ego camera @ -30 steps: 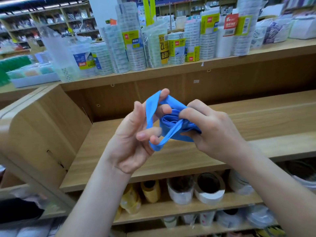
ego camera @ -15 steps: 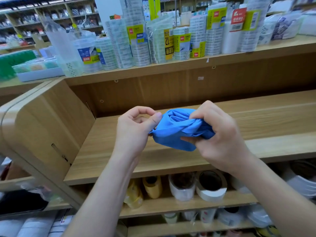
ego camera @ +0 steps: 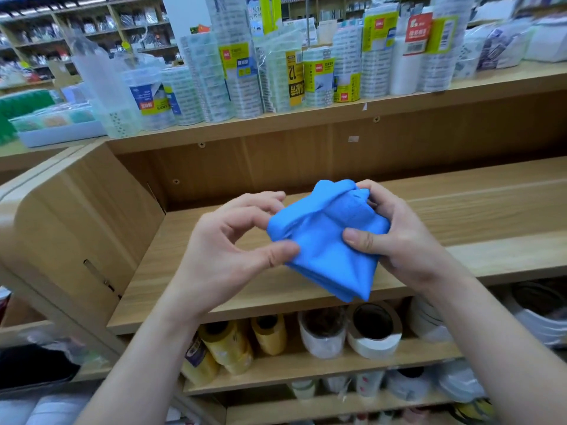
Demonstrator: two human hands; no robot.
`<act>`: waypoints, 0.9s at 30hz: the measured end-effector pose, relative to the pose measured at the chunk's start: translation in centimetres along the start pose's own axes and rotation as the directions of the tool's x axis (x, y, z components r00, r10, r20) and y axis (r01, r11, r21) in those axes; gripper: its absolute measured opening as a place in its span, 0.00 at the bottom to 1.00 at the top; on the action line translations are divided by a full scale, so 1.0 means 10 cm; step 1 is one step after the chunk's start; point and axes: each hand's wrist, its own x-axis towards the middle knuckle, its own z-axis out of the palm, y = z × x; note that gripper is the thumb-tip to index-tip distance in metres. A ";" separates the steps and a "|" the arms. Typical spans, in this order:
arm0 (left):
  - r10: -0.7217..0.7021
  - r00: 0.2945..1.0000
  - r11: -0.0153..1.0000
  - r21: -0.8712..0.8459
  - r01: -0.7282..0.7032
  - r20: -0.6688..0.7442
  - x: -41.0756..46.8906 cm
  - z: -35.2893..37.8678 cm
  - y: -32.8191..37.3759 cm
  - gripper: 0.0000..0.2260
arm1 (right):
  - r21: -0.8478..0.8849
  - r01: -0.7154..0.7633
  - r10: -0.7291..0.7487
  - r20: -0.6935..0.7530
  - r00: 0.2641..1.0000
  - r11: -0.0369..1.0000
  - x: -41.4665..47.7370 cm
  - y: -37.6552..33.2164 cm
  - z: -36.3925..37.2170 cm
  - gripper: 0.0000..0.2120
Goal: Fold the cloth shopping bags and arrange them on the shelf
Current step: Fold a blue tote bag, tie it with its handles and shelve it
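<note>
Blue cloth bag (ego camera: 325, 240), folded into a compact bundle, is held in the air above the bare wooden shelf (ego camera: 460, 216). We note the left hand (ego camera: 227, 259) pinching its left edge between thumb and curled fingers; the right hand (ego camera: 402, 240) grips the right side, thumb pressed on top. Tape rolls (ego camera: 372, 329) sit one shelf below.

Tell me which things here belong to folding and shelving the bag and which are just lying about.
Job: blue cloth bag, gripped by left hand and right hand; middle wooden shelf.
Lying about: tape rolls below; wrapped tape stacks above.
</note>
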 end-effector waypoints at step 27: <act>-0.761 0.644 0.428 -0.806 0.408 -0.077 0.17 0.19 -0.05 0.05 | -0.842 0.385 -0.319 0.271 0.908 0.379 -0.03 -0.11 0.18 0.19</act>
